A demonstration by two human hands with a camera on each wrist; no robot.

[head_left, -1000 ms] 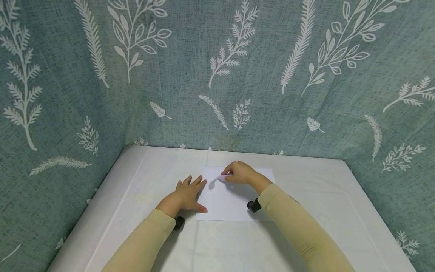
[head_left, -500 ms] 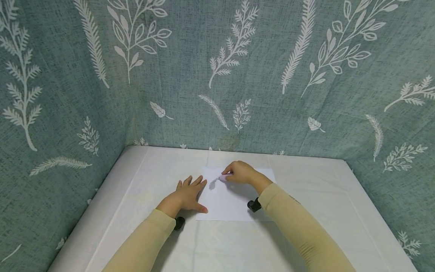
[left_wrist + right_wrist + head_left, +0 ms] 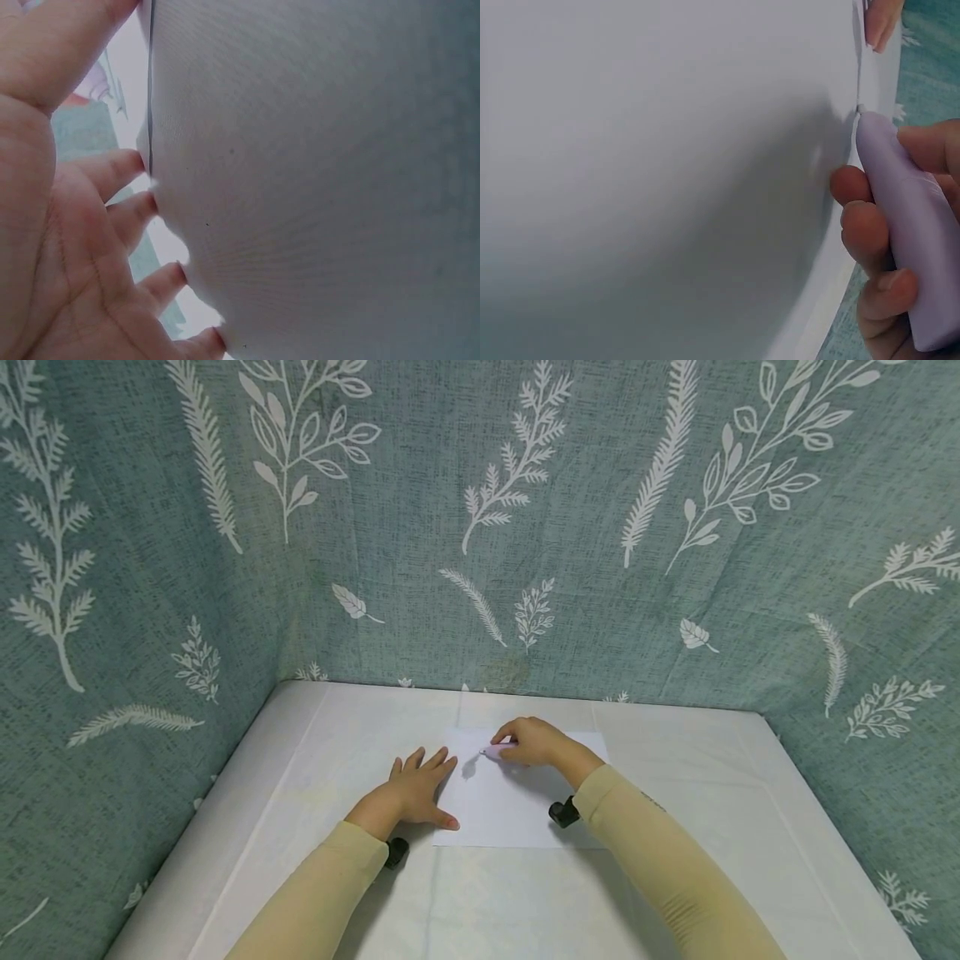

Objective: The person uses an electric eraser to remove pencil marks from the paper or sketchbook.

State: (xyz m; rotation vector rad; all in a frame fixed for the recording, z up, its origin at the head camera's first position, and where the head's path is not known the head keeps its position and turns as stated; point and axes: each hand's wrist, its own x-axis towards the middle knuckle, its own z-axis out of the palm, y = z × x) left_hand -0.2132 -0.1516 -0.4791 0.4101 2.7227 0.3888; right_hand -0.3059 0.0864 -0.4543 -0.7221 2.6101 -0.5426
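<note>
A sheet of white paper [image 3: 517, 818] lies flat on the white-covered table. My right hand [image 3: 531, 741] grips a thick lilac pen-shaped tool [image 3: 907, 202], with the thumb on one side and the fingers curled round the other. Its narrow, short tip points left, right at the paper's surface. Beside the tip, in the head view, is a small grey patch [image 3: 469, 768] on the sheet. My left hand [image 3: 412, 792] is spread flat at the sheet's left edge, thumb on the paper; in the left wrist view its fingertips [image 3: 174, 276] rest on the white surface.
A white cloth [image 3: 337, 718] covers the table around the sheet. Green-blue fabric [image 3: 420, 527] with white leaf prints hangs behind and at both sides. Black wrist cameras [image 3: 564, 812] sit under both forearms, low over the table.
Both hands keep nearly the same places. The right hand and the lilac tool shift only very slightly; the grey patch looks the same.
</note>
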